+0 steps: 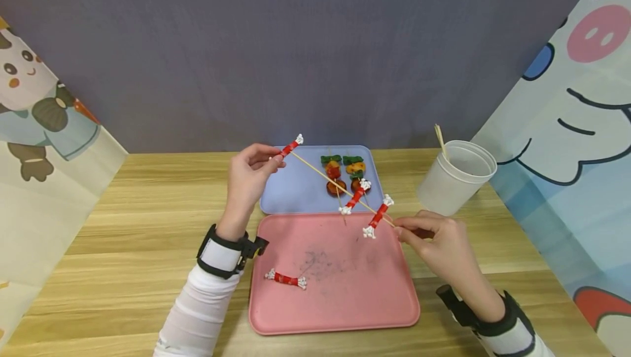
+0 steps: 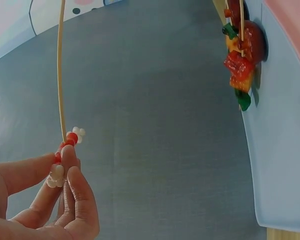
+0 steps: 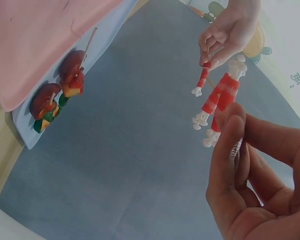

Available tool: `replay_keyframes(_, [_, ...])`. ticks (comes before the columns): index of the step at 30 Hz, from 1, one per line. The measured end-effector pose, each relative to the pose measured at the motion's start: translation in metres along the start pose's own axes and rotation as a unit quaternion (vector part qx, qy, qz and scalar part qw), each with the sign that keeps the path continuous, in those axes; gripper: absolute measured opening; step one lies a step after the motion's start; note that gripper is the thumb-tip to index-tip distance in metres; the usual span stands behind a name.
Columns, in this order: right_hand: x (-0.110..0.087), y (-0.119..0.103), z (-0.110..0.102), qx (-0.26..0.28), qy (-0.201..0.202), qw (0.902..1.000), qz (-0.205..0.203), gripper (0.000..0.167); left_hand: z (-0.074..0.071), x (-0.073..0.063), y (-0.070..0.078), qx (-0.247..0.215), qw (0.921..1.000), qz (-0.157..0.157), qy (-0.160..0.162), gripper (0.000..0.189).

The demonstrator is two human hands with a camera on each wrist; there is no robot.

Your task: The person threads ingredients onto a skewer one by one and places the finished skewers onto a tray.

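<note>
My left hand (image 1: 248, 173) pinches a red piece with white frilled ends (image 1: 290, 148) between thumb and fingers, at the far end of a thin wooden skewer (image 1: 315, 169). The skewer slants down to the right, where my right hand (image 1: 436, 236) pinches its near end. Threaded crosswise close to the right fingers are two similar pieces, one (image 1: 357, 197) a little ahead of the other (image 1: 378, 216). In the left wrist view, the skewer (image 2: 60, 75) meets the held piece (image 2: 69, 140) at the fingertips. Another such piece (image 1: 286, 278) lies on the pink tray (image 1: 335, 313).
Behind the pink tray sits a blue tray (image 1: 291, 193) bearing two loaded skewers (image 1: 333, 171) with green, yellow, red and brown pieces. A white tub (image 1: 446, 184) with thin sticks (image 1: 440, 139) stands at the back right. A grey partition (image 1: 305, 61) rises behind the wooden table (image 1: 148, 225).
</note>
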State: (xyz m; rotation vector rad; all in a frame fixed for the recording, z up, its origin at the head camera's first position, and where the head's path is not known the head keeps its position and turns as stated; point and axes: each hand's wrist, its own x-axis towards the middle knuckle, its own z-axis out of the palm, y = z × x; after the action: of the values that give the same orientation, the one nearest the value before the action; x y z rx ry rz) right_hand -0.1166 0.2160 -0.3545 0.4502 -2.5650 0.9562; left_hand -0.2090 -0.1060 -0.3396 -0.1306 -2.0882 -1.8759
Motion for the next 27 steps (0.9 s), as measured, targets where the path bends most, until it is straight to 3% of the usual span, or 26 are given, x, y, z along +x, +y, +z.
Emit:
replay_keyframes(14, [0.002,0.003,0.004,0.0,0.002,1.0,0.004,0.018,0.007,-0.003,-0.003,-0.012,0.9998,0.014,0.01,0.01])
replay_keyframes(25, [0.003,0.005,0.008,-0.006,0.013,0.9999,0.005,0.016,0.011,-0.014,0.021,0.004,0.9998,0.017,0.003,0.014])
replay_keyframes(27, [0.004,0.005,0.008,-0.007,0.017,0.9998,0.002,0.016,0.012,-0.014,0.018,0.007,0.9998,0.019,0.001,0.014])
